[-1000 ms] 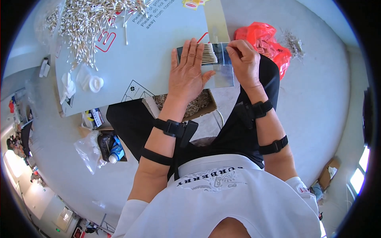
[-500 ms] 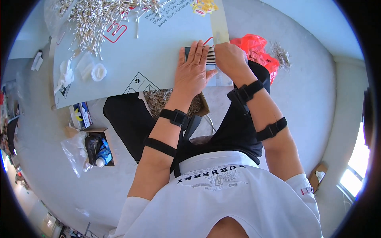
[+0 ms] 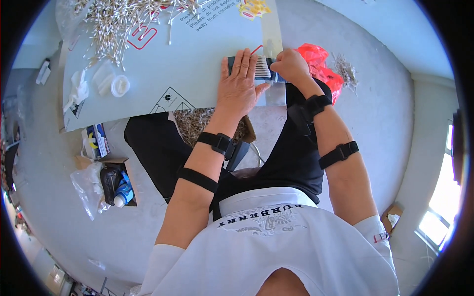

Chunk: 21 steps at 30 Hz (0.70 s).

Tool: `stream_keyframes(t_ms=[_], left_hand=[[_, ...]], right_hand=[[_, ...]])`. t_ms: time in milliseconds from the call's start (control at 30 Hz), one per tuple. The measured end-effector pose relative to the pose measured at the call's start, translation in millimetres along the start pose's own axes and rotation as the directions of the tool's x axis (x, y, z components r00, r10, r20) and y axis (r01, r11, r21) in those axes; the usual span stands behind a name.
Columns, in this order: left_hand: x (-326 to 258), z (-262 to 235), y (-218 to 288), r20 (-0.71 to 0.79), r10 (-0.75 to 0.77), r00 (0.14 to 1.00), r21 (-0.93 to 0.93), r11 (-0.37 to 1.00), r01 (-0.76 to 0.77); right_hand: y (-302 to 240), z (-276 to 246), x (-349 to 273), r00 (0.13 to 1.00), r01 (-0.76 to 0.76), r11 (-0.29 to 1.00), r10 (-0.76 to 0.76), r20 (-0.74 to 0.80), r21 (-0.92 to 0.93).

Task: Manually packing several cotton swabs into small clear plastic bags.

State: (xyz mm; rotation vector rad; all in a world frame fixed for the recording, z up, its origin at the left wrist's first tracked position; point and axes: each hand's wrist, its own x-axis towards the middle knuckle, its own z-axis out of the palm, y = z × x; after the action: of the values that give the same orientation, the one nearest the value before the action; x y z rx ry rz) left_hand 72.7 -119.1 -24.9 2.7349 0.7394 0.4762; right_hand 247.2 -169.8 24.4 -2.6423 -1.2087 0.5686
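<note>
Cotton swabs lie side by side in a row on a flat dark packet near the tabletop's right edge. My left hand rests flat across the row's left part, fingers stretched out and thumb spread, hiding much of the packet. Just right of the swabs, my right hand is closed, with its fingertips at the packet's dark right end. Whether it pinches that end or something small cannot be made out. At the far left of the table spreads a big heap of loose cotton swabs.
Left on the table are a round clear container and crumpled white tissue. Yellow packets lie at the back. A red plastic bag hangs at the right. Below the table edge stands a box of swabs.
My right hand has slid a little to the right, uncovering the swab ends and the packet's dark right end. My left hand stays flat in place.
</note>
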Motion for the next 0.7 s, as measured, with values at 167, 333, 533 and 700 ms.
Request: stream_keyframes(t_ms=[167,333,533,700], left_hand=[[3.4,2.7,8.8,-0.002,-0.024,1.000,-0.034,0.999,0.024],[0.1,5.9,14.5,-0.002,-0.002,1.000,-0.065,0.998,0.002],[-1.5,4.6,18.9,0.030,0.026,0.999,-0.051,0.998,-0.025],[2.7,5.9,16.3,-0.001,0.072,0.997,-0.038,0.997,-0.072]], right_hand=[[22.0,9.0,7.1,0.999,-0.026,0.985,0.018,0.048,0.173],[19.9,7.4,4.5,0.999,-0.012,0.979,0.004,0.042,0.202],[20.6,6.4,3.2,0.999,0.013,0.980,-0.020,0.031,0.199],[16.3,7.7,4.1,0.998,0.033,0.986,-0.040,0.040,0.161]])
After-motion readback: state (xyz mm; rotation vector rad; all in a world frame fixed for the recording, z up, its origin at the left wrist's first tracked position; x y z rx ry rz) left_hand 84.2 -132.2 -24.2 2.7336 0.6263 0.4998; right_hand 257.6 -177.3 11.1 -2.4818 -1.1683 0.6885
